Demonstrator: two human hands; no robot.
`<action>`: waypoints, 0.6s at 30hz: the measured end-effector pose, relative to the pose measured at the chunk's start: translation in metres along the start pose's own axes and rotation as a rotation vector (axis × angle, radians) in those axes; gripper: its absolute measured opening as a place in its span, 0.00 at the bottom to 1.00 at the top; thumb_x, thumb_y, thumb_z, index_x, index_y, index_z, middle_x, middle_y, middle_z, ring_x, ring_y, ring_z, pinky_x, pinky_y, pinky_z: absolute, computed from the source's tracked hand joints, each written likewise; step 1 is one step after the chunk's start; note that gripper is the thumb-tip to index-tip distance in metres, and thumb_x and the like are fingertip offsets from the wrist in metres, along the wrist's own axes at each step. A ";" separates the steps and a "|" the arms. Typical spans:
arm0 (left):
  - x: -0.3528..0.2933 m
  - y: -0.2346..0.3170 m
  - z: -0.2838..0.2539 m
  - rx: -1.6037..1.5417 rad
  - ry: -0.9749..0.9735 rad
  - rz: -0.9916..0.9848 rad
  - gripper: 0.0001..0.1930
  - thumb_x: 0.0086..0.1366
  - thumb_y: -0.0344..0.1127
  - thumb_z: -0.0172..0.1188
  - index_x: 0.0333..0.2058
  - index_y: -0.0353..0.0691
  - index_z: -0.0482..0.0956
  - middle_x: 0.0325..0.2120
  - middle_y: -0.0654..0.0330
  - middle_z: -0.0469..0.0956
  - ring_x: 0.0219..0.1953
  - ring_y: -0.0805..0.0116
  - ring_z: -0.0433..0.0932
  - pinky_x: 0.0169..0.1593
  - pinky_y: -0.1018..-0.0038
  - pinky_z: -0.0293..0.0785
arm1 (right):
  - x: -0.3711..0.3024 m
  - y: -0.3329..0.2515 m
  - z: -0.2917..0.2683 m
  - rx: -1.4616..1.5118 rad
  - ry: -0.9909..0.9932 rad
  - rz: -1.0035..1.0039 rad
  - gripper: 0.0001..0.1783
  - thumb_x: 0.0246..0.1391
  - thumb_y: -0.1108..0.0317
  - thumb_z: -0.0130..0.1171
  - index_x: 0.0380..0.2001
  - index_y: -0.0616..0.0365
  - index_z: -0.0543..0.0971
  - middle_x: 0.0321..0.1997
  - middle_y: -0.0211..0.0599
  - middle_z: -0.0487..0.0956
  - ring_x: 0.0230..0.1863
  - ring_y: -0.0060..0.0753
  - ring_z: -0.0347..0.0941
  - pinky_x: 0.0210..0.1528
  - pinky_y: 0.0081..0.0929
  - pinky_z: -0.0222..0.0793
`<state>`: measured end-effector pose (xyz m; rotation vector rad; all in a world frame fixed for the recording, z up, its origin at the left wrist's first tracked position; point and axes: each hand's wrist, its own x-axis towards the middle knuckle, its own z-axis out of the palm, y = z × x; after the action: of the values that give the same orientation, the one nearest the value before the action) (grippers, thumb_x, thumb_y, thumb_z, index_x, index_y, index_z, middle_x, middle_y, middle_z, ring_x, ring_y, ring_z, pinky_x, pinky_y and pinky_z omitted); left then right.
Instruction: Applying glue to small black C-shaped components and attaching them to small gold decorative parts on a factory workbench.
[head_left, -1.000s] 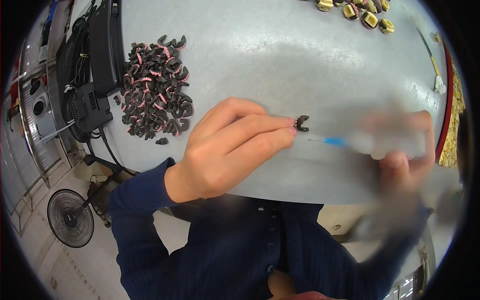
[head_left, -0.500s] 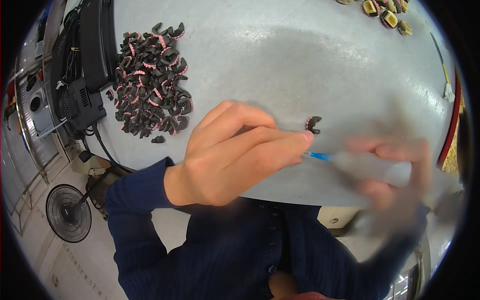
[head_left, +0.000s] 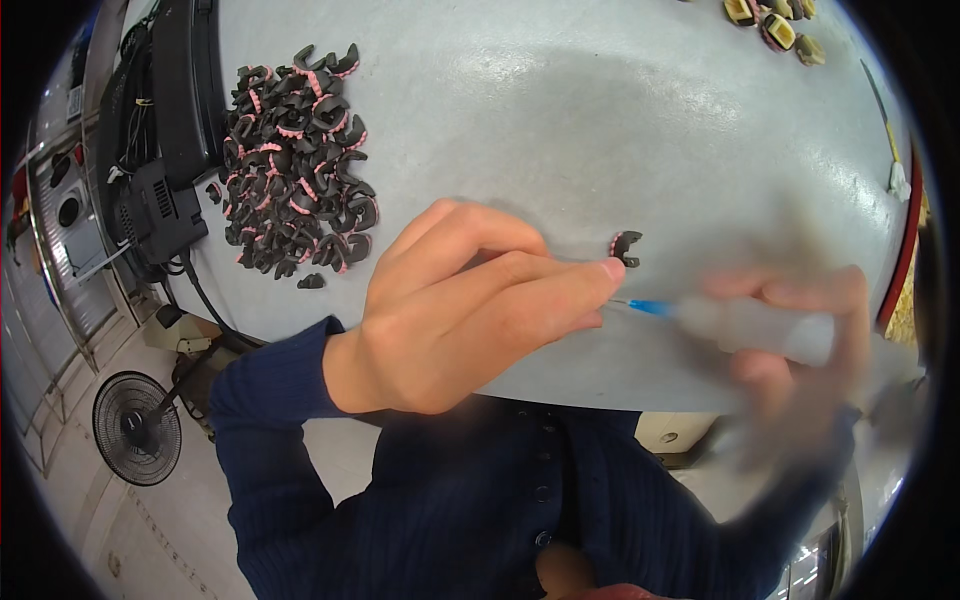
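My left hand [head_left: 470, 310] is closed in a pinch over the table's near side; whatever its fingertips hold is hidden behind them. In my right hand [head_left: 850, 335] is a whitish squeeze bottle [head_left: 755, 325], lying almost level. Its blue needle tip [head_left: 650, 308] points left, and the thin needle ends close by my left fingertips. Just beyond those fingertips, a small dark curved piece with a pink beaded edge [head_left: 626, 247] lies on the table. The bottle and right hand look partly blurred.
A pile of similar dark and pink pieces [head_left: 295, 170] covers the left of the grey table [head_left: 560, 130]. Black equipment [head_left: 185, 95] borders it. Yellowish pieces [head_left: 780, 32] lie at the far right, with a thin yellow-handled tool [head_left: 893, 150] near the right edge.
My right hand and the bottle have moved slightly right, so the needle shows more of its length beside my left fingertips. My left hand has hardly moved.
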<state>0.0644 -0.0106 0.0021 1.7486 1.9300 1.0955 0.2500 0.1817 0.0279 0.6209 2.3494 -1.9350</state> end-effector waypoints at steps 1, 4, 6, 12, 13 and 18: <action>0.002 0.000 0.000 -0.015 -0.003 0.004 0.27 0.41 0.24 0.76 0.43 0.33 0.75 0.30 0.59 0.84 0.31 0.70 0.70 0.26 0.81 0.69 | -0.002 -0.004 0.000 -0.006 0.008 0.007 0.31 0.50 0.47 0.65 0.41 0.59 0.63 0.41 0.52 0.79 0.46 0.40 0.76 0.52 0.37 0.70; 0.004 0.000 0.002 -0.038 0.009 0.006 0.27 0.41 0.24 0.76 0.43 0.32 0.75 0.30 0.59 0.84 0.32 0.70 0.70 0.25 0.81 0.69 | -0.004 -0.007 0.001 -0.039 0.058 0.021 0.32 0.49 0.46 0.64 0.42 0.58 0.63 0.42 0.51 0.79 0.47 0.40 0.76 0.52 0.37 0.70; 0.002 0.000 0.003 -0.019 0.009 0.005 0.28 0.40 0.23 0.76 0.43 0.32 0.75 0.29 0.58 0.83 0.32 0.70 0.70 0.24 0.82 0.70 | -0.002 0.004 0.000 0.000 0.020 -0.053 0.31 0.49 0.46 0.64 0.42 0.57 0.62 0.42 0.51 0.79 0.48 0.40 0.76 0.52 0.38 0.70; 0.002 -0.003 0.003 -0.056 0.021 0.016 0.29 0.40 0.22 0.75 0.44 0.31 0.74 0.28 0.56 0.81 0.32 0.71 0.73 0.23 0.83 0.74 | 0.000 -0.005 0.001 -0.026 0.018 0.013 0.31 0.48 0.47 0.65 0.42 0.57 0.62 0.43 0.51 0.79 0.48 0.40 0.76 0.53 0.38 0.69; 0.002 -0.003 0.003 -0.051 0.019 0.024 0.30 0.40 0.21 0.75 0.44 0.30 0.74 0.28 0.56 0.81 0.32 0.71 0.73 0.23 0.83 0.75 | 0.000 -0.005 0.001 -0.025 0.016 0.011 0.31 0.48 0.47 0.65 0.42 0.57 0.62 0.43 0.51 0.79 0.48 0.40 0.76 0.53 0.38 0.69; -0.001 -0.003 0.002 -0.040 0.028 0.024 0.30 0.40 0.21 0.75 0.45 0.31 0.74 0.28 0.56 0.81 0.32 0.71 0.73 0.23 0.83 0.75 | 0.000 0.000 0.001 -0.135 0.029 -0.044 0.34 0.44 0.43 0.65 0.42 0.57 0.63 0.42 0.49 0.80 0.48 0.39 0.76 0.50 0.36 0.70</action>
<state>0.0633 -0.0103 -0.0018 1.7483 1.8949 1.1648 0.2499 0.1813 0.0276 0.5965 2.5060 -1.7763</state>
